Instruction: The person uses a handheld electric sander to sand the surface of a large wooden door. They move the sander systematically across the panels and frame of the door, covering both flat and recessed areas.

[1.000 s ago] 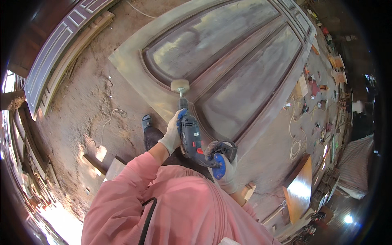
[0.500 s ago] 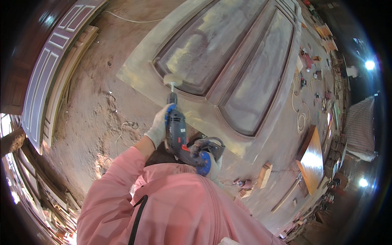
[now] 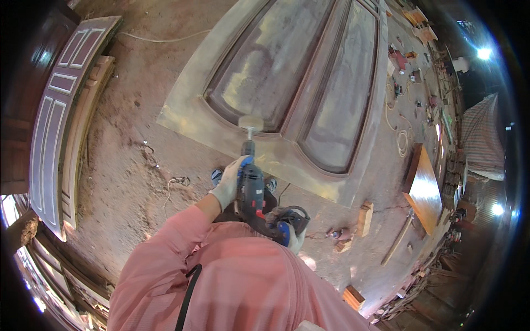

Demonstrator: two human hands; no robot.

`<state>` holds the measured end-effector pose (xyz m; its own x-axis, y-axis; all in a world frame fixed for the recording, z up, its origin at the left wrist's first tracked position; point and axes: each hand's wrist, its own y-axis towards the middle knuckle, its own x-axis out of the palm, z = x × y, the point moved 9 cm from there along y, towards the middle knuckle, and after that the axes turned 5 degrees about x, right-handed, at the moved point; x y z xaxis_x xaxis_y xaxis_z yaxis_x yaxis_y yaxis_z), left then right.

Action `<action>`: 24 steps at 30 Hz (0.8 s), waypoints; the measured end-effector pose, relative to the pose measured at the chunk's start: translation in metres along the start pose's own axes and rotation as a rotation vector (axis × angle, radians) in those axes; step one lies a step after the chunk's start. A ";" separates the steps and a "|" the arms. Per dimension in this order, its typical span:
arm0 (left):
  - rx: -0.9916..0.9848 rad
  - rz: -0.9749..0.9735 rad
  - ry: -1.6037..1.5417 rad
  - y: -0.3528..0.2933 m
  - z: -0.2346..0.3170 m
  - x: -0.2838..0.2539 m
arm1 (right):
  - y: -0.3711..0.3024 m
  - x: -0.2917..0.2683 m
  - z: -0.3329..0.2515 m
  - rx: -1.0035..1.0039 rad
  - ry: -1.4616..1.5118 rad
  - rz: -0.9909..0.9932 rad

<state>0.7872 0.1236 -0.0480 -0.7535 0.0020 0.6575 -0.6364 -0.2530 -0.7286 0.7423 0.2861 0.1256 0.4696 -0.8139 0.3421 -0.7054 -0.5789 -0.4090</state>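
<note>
A dark power drill (image 3: 253,190) with red and blue parts is gripped between my two gloved hands. Around its front, just behind the chuck, closes my left hand (image 3: 226,187) in a whitish glove. My right hand (image 3: 296,240), gloved in white and blue, wraps the rear handle close to my body; its fingers are partly hidden. A pale round sanding or buffing wheel (image 3: 251,122) on the drill's shaft meets the curved lower moulding of a large wooden door (image 3: 185,113). The door has recessed panels and patchy yellowish-grey surfaces.
Panelled doors (image 3: 51,118) stand at the left. Wood blocks (image 3: 364,218), a glossy orange board (image 3: 423,190) and a coiled hose (image 3: 403,142) lie at right. A thin cable (image 3: 167,190) runs over the dirt floor. My feet (image 3: 217,176) are below the door's near edge.
The drill and its wheel have moved right along the lower moulding of the door's left panel, both hands moving with it. The whole view has shifted slightly.
</note>
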 end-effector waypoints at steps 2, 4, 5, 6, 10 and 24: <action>0.031 0.028 0.023 0.006 0.019 -0.029 | 0.007 0.016 0.013 -0.021 -0.051 0.044; 0.085 0.048 0.019 0.000 0.049 -0.037 | 0.020 0.034 0.027 0.011 -0.006 -0.114; 0.105 0.051 0.017 -0.002 0.063 -0.034 | 0.027 0.042 0.031 0.021 0.012 -0.185; 0.070 0.036 0.031 -0.004 0.072 -0.032 | 0.036 0.048 0.034 0.019 -0.033 -0.206; 0.159 -0.011 -0.011 0.004 0.112 -0.033 | 0.062 0.082 0.030 0.080 0.067 -0.170; 0.308 -0.158 -0.416 0.041 0.113 0.076 | 0.201 0.098 -0.066 0.153 -0.179 -0.551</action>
<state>0.7226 0.0044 -0.0057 -0.4837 -0.3044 0.8206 -0.6116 -0.5530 -0.5657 0.6112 0.0932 0.1327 0.8359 -0.3798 0.3963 -0.2541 -0.9077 -0.3338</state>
